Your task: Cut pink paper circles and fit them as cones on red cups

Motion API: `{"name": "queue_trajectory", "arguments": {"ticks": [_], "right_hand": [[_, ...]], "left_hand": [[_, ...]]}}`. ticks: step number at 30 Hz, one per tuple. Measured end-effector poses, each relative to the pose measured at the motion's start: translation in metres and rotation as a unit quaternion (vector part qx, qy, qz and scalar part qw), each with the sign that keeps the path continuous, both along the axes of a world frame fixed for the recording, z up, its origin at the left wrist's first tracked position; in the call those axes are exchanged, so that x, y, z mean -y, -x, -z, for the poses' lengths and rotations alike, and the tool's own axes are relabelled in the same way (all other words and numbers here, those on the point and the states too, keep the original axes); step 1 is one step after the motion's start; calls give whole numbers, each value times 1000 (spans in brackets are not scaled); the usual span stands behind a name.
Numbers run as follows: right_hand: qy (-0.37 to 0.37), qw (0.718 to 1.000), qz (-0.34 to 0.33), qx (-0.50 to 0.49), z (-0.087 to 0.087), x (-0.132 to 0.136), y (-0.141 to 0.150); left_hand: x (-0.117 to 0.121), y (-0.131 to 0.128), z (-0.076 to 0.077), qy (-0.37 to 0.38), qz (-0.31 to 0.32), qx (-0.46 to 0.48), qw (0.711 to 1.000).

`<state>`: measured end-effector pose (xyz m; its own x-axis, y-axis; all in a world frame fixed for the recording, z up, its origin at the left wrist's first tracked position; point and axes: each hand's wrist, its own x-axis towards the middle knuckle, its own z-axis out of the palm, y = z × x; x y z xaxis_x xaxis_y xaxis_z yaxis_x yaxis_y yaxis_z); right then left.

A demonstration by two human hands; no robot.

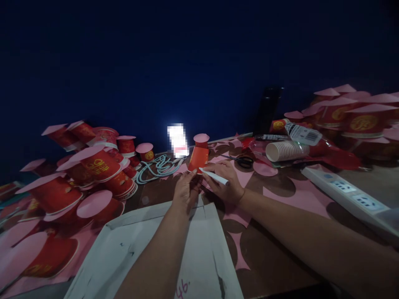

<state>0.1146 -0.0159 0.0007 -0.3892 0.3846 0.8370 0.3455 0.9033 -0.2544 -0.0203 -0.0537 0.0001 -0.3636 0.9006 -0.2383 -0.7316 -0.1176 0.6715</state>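
Observation:
My left hand (188, 189) is closed at the lower edge of a red paper cup (198, 158), which leans away from me. My right hand (227, 180) grips a white marker-like pen (215, 176), its tip close to the bottom of that cup. Just behind stands another red cup with a pink paper disc (201, 137) on top. Below my hands lies a white box lid (162, 241) with "46" written on it. Pink paper sheets (299, 195) with round holes cut out spread to the right.
Red cups topped with pink discs pile up on the left (93, 166) and right (364, 116). A lit phone (177, 140), pale cable (156, 168), black scissors (245, 161), stacked plain cups (283, 151), a power strip (349, 193) and a dark bottle (268, 108) surround the brown table (280, 257).

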Motion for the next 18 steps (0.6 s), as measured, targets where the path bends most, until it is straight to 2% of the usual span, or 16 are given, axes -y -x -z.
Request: {"name": "queue_trajectory", "arguments": {"ticks": [9,18], "right_hand": [[4,1000,8,12,2,-1,0],[5,1000,3,7,1,0,-1]], "left_hand": [[1,1,-3,6,3,5,1000],[0,2,-1,4,9,1,1000]]}}
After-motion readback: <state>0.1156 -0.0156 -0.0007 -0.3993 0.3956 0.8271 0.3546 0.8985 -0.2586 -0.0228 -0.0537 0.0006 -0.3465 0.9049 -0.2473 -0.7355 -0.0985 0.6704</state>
